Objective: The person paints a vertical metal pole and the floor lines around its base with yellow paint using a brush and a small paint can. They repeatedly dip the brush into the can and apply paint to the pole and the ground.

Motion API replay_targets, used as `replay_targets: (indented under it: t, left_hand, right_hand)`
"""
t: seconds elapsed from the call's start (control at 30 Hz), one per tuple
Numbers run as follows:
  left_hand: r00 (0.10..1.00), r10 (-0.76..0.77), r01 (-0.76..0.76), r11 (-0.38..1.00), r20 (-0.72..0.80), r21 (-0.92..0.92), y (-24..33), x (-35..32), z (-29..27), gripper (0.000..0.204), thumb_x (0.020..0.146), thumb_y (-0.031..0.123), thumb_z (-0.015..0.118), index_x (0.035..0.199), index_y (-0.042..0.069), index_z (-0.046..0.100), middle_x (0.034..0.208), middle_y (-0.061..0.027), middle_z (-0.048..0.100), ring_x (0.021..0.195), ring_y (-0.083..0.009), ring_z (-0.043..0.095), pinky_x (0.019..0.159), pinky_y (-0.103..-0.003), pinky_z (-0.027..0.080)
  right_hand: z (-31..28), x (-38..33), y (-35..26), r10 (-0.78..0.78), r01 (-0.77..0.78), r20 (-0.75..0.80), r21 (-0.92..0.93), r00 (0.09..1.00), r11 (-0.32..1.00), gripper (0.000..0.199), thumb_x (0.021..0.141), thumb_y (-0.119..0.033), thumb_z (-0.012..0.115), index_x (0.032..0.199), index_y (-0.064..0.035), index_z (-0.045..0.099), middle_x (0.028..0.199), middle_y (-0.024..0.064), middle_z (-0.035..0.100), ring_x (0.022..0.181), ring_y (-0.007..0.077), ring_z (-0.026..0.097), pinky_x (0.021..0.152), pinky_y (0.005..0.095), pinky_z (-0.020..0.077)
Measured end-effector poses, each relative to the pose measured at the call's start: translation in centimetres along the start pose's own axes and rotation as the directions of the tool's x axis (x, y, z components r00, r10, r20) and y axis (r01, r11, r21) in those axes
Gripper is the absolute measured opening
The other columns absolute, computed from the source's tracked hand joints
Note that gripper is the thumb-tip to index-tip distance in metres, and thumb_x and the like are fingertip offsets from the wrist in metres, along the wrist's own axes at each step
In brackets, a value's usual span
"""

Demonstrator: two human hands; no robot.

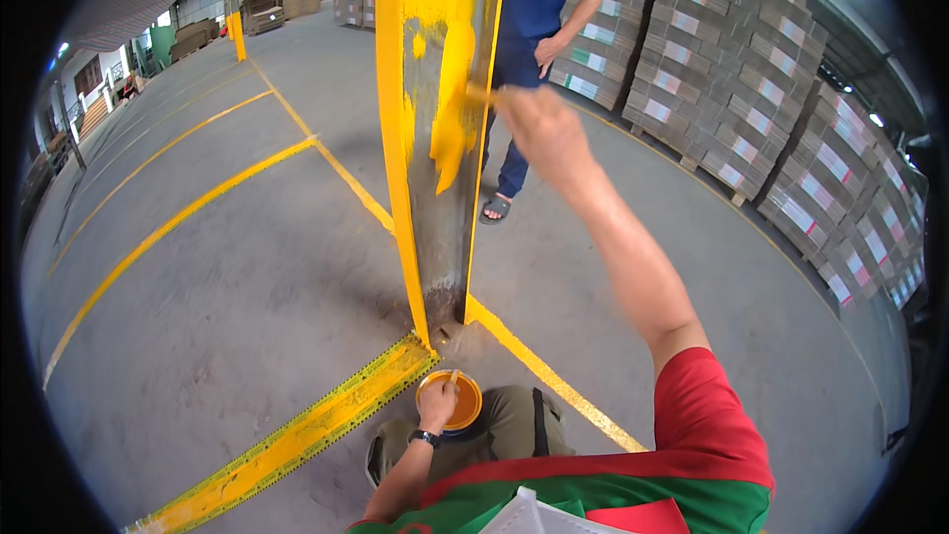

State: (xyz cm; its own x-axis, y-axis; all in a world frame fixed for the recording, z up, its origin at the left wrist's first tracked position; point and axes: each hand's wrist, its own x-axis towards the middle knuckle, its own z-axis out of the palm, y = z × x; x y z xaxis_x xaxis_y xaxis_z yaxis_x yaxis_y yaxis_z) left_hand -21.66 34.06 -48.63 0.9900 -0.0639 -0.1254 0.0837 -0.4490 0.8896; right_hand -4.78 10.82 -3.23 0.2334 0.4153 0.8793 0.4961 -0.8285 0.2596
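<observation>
Head view looks down past the knees at a tall grey metal-looking column [441, 247] with yellow edges, standing right in front of the person, and its recessed face only has yellow in patches up high, with bare grey lower down. The right hand [542, 133] is reaching up at the end of a stretched arm, closed around a thin tan-handled brush [480, 93]. It's motion-blurred, so I can't really separate the bristles from the fresh-looking yellow beside them. I'd guess the hold out by the handle end is for reach and to keep fingers off the wet stuff. Left hand [438, 403] is down low, fingers curled at the edge of a round open can of orange-yellow paint [480, 407]; can't tell if it's gripping the rim or the short pale stick poking up there. The can is by the knees near the column's foot, probably so it's handy and steady. Down on the grey concrete floor [247, 267], a broad yellow stripe [297, 432] runs up to the column's foot, bordered by black-and-yellow tape [341, 398], which I figure keeps its edges straight. Someone in navy clothes [532, 15] stands just behind the column, hand near the hip.
</observation>
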Motion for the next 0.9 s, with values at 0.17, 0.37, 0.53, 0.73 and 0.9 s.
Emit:
replay_targets:
  t: [0.17, 0.37, 0.53, 0.73, 0.9]
  left_hand:
    - [1.0, -0.013, 0.012, 0.996, -0.02, -0.085, -1.4, 0.2, 0.6, 0.036, 0.098, 0.028, 0.055, 0.087, 0.001, 0.076, 0.069, -0.0127, 0.071, 0.064, -0.0239, 0.07, 0.067, -0.038, 0.055]
    - [0.997, 0.059, -0.063, 0.993, -0.043, -0.1, -2.7, 1.3, 1.0, 0.037, 0.098, 0.03, 0.055, 0.086, 0.003, 0.077, 0.073, -0.018, 0.071, 0.072, -0.0337, 0.072, 0.073, -0.044, 0.055]
    - [1.0, -0.001, 0.006, 0.98, 0.024, -0.197, -3.7, 1.7, 1.4, 0.036, 0.097, 0.029, 0.057, 0.084, 0.002, 0.076, 0.077, -0.0225, 0.07, 0.078, -0.0401, 0.071, 0.076, -0.048, 0.054]
    - [0.998, 0.06, -0.063, 0.987, -0.03, -0.145, -4.5, 2.5, 1.6, 0.035, 0.097, 0.026, 0.055, 0.084, 0.0, 0.075, 0.066, -0.0132, 0.07, 0.062, -0.0245, 0.07, 0.065, -0.037, 0.055]
    - [0.998, 0.069, -0.07, 0.987, -0.013, -0.147, -4.2, 2.4, 1.1, 0.035, 0.098, 0.025, 0.055, 0.084, 0.0, 0.075, 0.065, -0.0122, 0.07, 0.062, -0.0231, 0.07, 0.064, -0.036, 0.055]
  right_hand:
    - [-4.8, 11.9, 0.2, -0.211, 0.156, -0.303, -0.193, 0.929, 0.969, 0.016, 0.087, -0.009, 0.077, 0.102, -0.0052, 0.073, 0.083, 0.0073, 0.07, 0.074, 0.0266, 0.067, 0.067, 0.0349, 0.0555]
    - [-5.6, 15.3, 0.1, -0.426, 0.379, -0.027, -0.406, 0.904, 0.831, 0.029, 0.087, -0.01, 0.075, 0.115, -0.0075, 0.068, 0.08, 0.0063, 0.058, 0.083, 0.0231, 0.064, 0.07, 0.0359, 0.0557]
    - [-4.2, 12.2, -0.4, -0.438, 0.512, 0.266, -0.416, 0.859, 0.751, 0.035, 0.083, -0.005, 0.069, 0.117, 0.0015, 0.062, 0.091, 0.0081, 0.058, 0.088, 0.0213, 0.062, 0.08, 0.0344, 0.0562]
    - [-5.2, 10.8, -1.8, -0.455, 0.576, 0.353, -0.461, 0.817, 0.676, 0.041, 0.079, -0.006, 0.069, 0.119, 0.0021, 0.061, 0.093, 0.0061, 0.056, 0.089, 0.0203, 0.06, 0.079, 0.0318, 0.0563]
    - [-4.7, 13.1, -1.5, -0.469, 0.575, 0.333, -0.485, 0.818, 0.659, 0.043, 0.078, -0.005, 0.07, 0.119, 0.0017, 0.06, 0.093, 0.0063, 0.056, 0.089, 0.0211, 0.06, 0.08, 0.0316, 0.0559]
